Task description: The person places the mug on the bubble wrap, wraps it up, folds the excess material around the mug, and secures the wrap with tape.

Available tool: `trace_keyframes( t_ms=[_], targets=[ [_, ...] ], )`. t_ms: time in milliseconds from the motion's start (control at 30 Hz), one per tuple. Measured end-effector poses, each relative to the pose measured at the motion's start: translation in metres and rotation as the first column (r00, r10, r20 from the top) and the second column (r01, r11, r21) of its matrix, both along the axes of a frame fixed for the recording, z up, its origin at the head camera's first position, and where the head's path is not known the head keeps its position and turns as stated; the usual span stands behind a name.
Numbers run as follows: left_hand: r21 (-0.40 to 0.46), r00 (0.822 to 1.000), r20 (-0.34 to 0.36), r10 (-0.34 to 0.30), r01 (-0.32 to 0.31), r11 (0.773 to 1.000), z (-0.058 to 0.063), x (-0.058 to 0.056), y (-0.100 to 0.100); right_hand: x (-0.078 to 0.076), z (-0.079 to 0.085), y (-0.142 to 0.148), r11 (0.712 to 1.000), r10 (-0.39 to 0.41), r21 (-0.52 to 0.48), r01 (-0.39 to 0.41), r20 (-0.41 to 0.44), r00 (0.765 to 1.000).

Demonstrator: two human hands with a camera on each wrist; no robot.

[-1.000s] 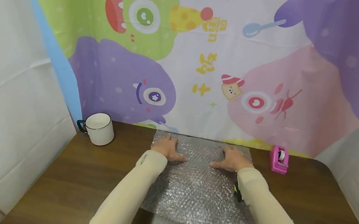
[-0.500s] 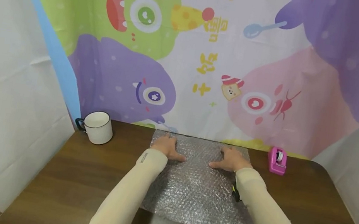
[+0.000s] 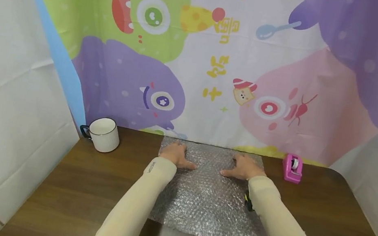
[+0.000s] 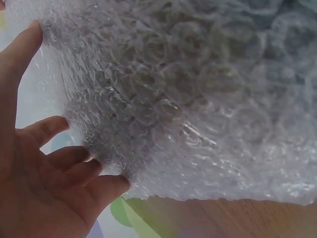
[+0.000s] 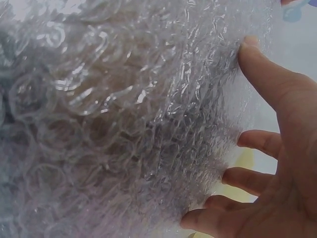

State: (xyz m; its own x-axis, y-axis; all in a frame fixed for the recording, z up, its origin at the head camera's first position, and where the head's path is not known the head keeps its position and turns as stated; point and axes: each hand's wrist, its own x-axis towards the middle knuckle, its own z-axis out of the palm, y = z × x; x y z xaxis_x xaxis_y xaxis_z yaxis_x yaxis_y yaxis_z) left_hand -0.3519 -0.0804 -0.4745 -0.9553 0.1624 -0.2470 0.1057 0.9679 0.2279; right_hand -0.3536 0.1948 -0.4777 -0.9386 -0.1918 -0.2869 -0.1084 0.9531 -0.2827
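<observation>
Bubble wrap, yellow "干饭" lettering behind

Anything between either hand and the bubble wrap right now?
Nothing visible. The left hand and right hand both touch the bubble wrap directly with their fingertips. The white mug stands apart on its left, the pink tape dispenser apart on its right.

At twelve o'clock we see a cartoon-printed cloth. Pale walls flank our brown counter at nine and three.
</observation>
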Motion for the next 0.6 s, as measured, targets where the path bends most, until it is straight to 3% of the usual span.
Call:
trace_keyframes(
  t_ms=[333, 600],
  targets=[
    [0.029, 0.999, -0.038, -0.002, 0.003, 1.000, -0.0064, -0.0060, 0.0070, 0.0006, 0.0064, 0.0064, 1.000, -0.006, 0.030, 0.006, -0.001, 1.000],
    [0.023, 0.999, -0.053, 0.009, -0.008, 1.000, -0.0048, 0.0016, 0.0021, 0.0023, 0.0001, 0.0013, 1.000, 0.000, -0.003, 0.000, -0.019, 1.000]
  ],
)
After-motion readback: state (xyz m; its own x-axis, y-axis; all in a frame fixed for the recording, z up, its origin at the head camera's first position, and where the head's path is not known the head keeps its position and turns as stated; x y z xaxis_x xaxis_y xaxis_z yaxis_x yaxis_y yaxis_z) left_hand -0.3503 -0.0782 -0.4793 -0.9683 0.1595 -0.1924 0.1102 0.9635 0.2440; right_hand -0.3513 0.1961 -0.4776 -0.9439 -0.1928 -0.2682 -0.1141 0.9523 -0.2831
